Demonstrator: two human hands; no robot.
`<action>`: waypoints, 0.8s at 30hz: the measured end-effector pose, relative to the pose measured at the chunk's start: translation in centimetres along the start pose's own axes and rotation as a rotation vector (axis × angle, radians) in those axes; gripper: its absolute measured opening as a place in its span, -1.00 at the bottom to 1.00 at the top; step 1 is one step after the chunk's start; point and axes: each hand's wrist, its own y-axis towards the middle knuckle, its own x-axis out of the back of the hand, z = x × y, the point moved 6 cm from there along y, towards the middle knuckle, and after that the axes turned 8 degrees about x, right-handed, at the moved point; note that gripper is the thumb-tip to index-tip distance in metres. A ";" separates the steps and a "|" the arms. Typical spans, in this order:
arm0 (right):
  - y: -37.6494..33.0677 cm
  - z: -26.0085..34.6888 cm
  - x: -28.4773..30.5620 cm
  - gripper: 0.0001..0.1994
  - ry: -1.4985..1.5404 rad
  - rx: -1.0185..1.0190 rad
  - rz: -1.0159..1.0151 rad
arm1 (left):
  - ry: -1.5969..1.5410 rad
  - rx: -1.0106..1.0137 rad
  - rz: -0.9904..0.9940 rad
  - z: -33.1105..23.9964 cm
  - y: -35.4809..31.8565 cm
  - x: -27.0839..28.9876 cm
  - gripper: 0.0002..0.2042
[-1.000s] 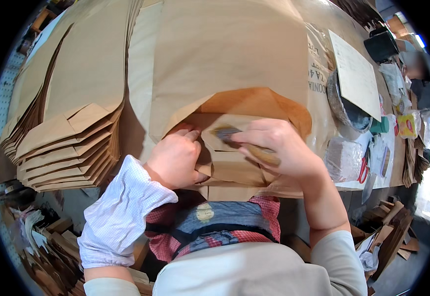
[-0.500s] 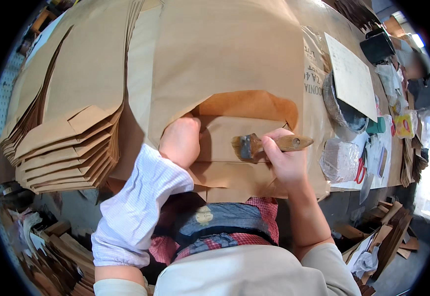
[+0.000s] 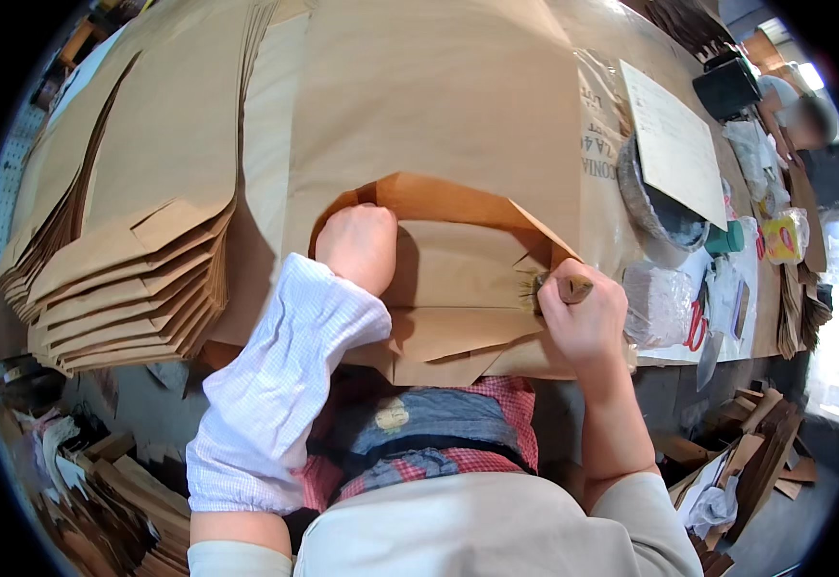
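A large brown paper bag [image 3: 439,96] lies flat in front of me, its near end opened into a wide mouth with folded flaps. At the left side of that mouth my left hand [image 3: 357,248] is closed in a fist over the paper edge; its fingertips are hidden. My right hand [image 3: 585,313] grips a flat brush with a wooden handle [image 3: 574,288] at the right side of the mouth. The brush's bristles [image 3: 527,291] touch the inner paper near the right corner, and its metal band is mostly covered by my fingers.
Stacked paper bags with folded ends [image 3: 140,288] lie on the left. To the right are a bucket [image 3: 665,207] with a white board [image 3: 674,144] across it, a clear-wrapped bundle [image 3: 657,306], red-handled scissors [image 3: 696,327] and a knife blade [image 3: 707,365]. Another person [image 3: 806,123] is at the far right.
My right hand has moved slightly right with the brush, turning its handle end toward me and its bristles into the right corner. The bag's mouth stands wider, and my left hand has risen slightly.
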 end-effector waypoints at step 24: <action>4.8 -4.2 -13.0 -0.63 2.213 -0.227 -0.106 | 0.052 -0.015 -0.301 4.3 -3.6 -1.8 -0.40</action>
